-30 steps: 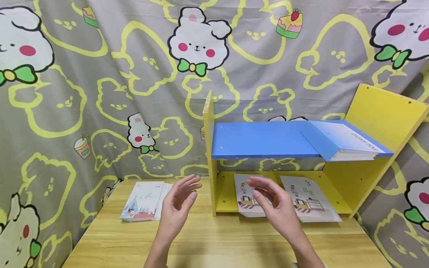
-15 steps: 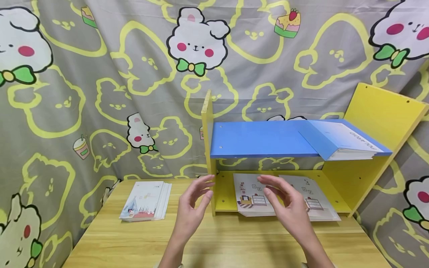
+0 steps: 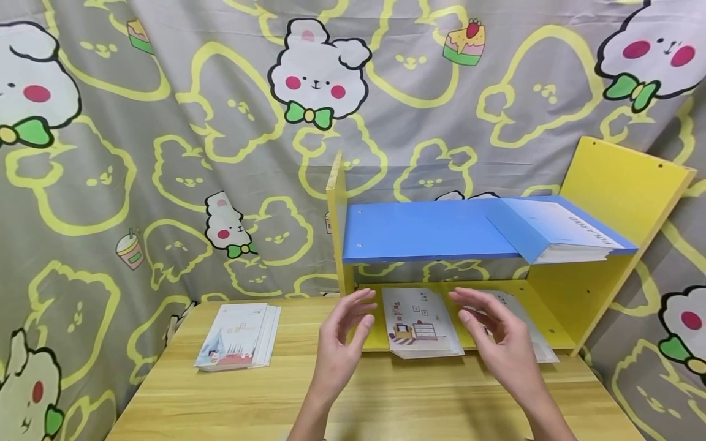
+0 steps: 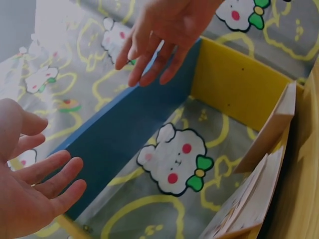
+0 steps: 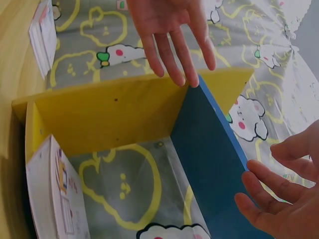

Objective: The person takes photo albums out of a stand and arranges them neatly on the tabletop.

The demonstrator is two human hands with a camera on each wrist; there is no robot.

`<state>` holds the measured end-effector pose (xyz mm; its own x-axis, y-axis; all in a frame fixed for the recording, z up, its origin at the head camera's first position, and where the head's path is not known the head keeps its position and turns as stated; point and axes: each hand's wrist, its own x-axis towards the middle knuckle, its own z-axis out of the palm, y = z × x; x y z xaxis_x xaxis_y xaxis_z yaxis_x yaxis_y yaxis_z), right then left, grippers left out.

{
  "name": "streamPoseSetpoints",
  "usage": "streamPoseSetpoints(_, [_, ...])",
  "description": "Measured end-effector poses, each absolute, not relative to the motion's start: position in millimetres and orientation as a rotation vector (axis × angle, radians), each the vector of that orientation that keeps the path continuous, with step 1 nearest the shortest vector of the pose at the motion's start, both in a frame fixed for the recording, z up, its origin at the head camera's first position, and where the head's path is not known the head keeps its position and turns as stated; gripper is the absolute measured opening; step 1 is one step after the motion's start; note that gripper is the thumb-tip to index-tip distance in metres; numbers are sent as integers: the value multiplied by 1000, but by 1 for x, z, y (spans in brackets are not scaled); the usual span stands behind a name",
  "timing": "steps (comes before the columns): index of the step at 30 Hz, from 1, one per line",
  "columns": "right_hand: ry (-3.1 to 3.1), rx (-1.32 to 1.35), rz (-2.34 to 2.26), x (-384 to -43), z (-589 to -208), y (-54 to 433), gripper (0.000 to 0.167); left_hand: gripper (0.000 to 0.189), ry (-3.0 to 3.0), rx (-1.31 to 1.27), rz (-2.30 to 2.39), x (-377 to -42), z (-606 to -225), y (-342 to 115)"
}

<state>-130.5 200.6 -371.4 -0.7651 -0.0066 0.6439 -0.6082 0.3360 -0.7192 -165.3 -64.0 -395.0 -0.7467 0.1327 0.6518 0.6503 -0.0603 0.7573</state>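
In the head view my left hand (image 3: 339,346) hovers in front of the lower shelf, fingers apart and loosely bent, touching nothing. My right hand (image 3: 504,346) hovers at a similar height, holding nothing. A stack of picture-covered booklets (image 3: 421,327) lies on the lower yellow board between my hands, its front end jutting past the edge. Beside it a second booklet stack (image 3: 532,321) is partly hidden behind my right hand. On the blue upper shelf (image 3: 425,229) a pale blue "POLAROID" album (image 3: 557,229) lies flat at the right. Both wrist views show the two hands with gaps between the fingers.
Another stack of booklets (image 3: 237,337) lies on the wooden table (image 3: 248,404) left of the shelf unit. Yellow side panels (image 3: 337,226) bound the unit. A grey patterned curtain (image 3: 165,184) hangs behind and at the sides.
Both hands have moved to the right, the left hand away from the left booklet stack. The view has shifted slightly. The booklets and album stay in place.
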Motion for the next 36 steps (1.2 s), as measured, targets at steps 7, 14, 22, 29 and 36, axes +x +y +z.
streamPoseSetpoints(7, [-2080, 497, 1389, -128, -374, 213, 41, 40, -1817, -874, -1927, -166, -393, -51])
streamPoseSetpoints(14, [-2103, 432, 1360, -123, -374, 223, 40, 40, -1816, -917, -1976, -165, -398, -37])
streamPoseSetpoints(22, [-2110, 383, 1344, -120, -373, 235, 41, 38, -1805, -951, -2000, -167, -397, -22])
streamPoseSetpoints(29, [-2145, 314, 1328, -119, -373, 246, 40, 37, -1816, -979, -2035, -171, -392, -11])
streamPoseSetpoints(36, [-2165, 284, 1300, -115, -372, 257, 39, 38, -1832, -1000, -2034, -174, -388, 3])
